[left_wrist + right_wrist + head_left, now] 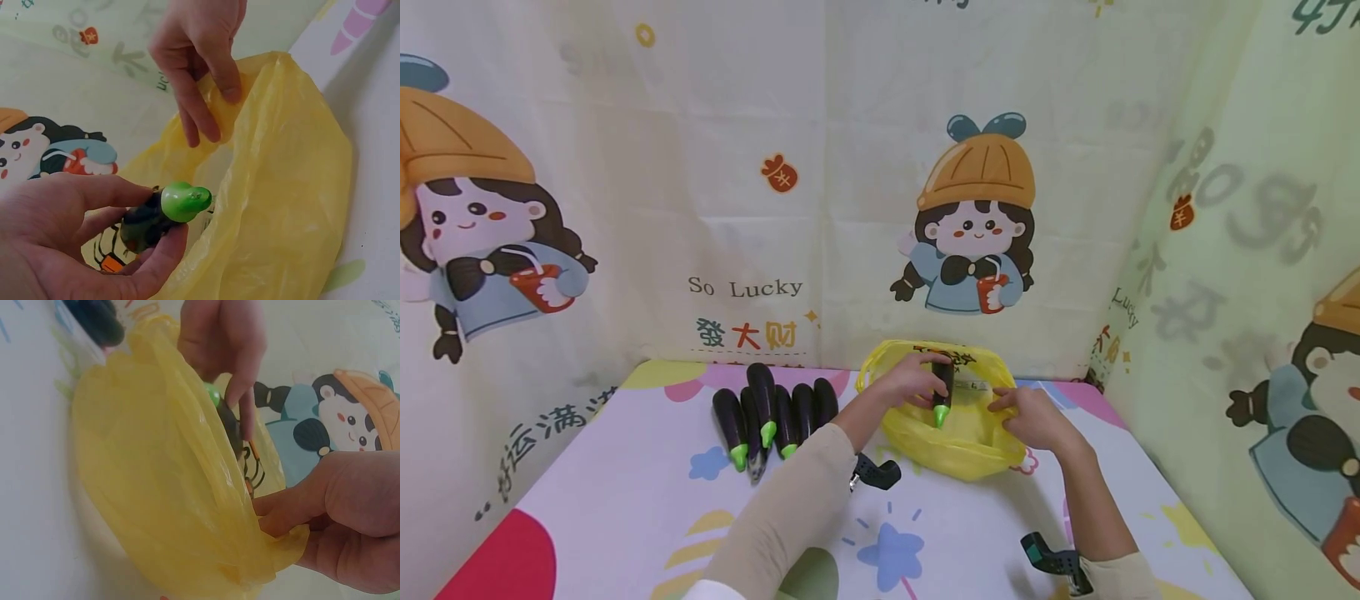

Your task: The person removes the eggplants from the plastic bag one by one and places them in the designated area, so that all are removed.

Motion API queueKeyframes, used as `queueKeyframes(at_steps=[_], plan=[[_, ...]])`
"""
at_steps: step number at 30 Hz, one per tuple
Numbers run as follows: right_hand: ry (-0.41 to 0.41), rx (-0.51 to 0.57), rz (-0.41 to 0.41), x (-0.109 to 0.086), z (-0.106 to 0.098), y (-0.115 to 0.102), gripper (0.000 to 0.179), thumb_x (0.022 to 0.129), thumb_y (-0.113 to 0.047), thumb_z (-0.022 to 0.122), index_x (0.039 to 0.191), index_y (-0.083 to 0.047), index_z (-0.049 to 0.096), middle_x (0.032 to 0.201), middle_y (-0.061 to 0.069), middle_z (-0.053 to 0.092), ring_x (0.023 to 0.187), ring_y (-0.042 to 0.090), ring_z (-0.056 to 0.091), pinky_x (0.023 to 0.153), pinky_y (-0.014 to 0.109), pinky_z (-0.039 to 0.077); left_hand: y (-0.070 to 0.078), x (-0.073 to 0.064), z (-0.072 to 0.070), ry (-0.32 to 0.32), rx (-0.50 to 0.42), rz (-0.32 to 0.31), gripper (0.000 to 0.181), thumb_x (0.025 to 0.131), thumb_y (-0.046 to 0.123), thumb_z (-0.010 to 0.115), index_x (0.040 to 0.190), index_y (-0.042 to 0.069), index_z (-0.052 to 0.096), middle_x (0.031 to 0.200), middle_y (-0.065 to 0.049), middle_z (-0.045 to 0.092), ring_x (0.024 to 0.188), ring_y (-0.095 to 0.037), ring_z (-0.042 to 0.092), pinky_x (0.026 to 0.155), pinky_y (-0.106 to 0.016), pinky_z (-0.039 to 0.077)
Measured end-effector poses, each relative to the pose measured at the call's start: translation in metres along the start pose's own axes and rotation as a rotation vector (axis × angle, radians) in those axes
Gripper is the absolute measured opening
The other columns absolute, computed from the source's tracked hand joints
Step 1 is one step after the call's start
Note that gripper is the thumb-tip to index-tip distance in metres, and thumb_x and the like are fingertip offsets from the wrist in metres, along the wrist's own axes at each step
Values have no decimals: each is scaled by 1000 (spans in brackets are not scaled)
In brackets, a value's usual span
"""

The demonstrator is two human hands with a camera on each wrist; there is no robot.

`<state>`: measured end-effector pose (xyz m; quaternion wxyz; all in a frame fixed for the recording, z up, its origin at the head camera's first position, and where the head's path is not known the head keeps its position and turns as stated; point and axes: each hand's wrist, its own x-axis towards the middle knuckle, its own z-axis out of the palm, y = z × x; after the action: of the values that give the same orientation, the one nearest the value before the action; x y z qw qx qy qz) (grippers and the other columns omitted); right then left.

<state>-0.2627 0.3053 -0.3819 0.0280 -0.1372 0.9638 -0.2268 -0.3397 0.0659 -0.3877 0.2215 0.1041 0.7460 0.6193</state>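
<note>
My left hand [912,380] grips a dark purple eggplant [943,382] over the mouth of a yellow plastic bag [951,458]. In the left wrist view the bright green stem end [185,201] points out past the thumb and fingers. At the bag's right side, my right hand [1039,417] pinches the rim between thumb and fingers, as the right wrist view also shows. The bag stands with its mouth spread wide, and black print shows on its far inner wall. Part of the held eggplant is hidden behind the bag's edge in the right wrist view.
Several more eggplants [762,408] lie in a bunch on the patterned tabletop [617,500], left of the bag. One rests on top of the others. A printed cloth wall [850,250] rises right behind the bag, and another stands on the right.
</note>
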Motion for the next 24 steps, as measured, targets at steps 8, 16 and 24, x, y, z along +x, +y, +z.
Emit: queueKeyframes(at_steps=[8, 16, 24], plan=[[4, -5, 1, 1, 2, 1, 38, 84, 8, 62, 119, 3, 76, 148, 25, 57, 139, 56, 44, 91, 44, 59, 6, -13, -3, -23, 3, 10, 65, 88, 1, 74, 149, 15, 57, 133, -24, 57, 77, -26, 69, 94, -54, 60], [8, -16, -7, 1, 4, 3, 39, 84, 8, 61, 119, 3, 76, 148, 26, 57, 138, 56, 46, 88, 41, 59, 5, -19, -5, -14, 7, 3, 61, 88, 1, 76, 144, 19, 62, 139, -24, 53, 84, -28, 71, 94, -53, 60], [6, -6, 4, 1, 5, 2, 40, 83, 9, 61, 120, 2, 76, 149, 25, 57, 138, 55, 45, 88, 41, 60, 7, -32, -7, -46, 25, 43, 63, 87, -2, 77, 144, 19, 62, 138, -24, 53, 84, -28, 72, 81, -44, 65]])
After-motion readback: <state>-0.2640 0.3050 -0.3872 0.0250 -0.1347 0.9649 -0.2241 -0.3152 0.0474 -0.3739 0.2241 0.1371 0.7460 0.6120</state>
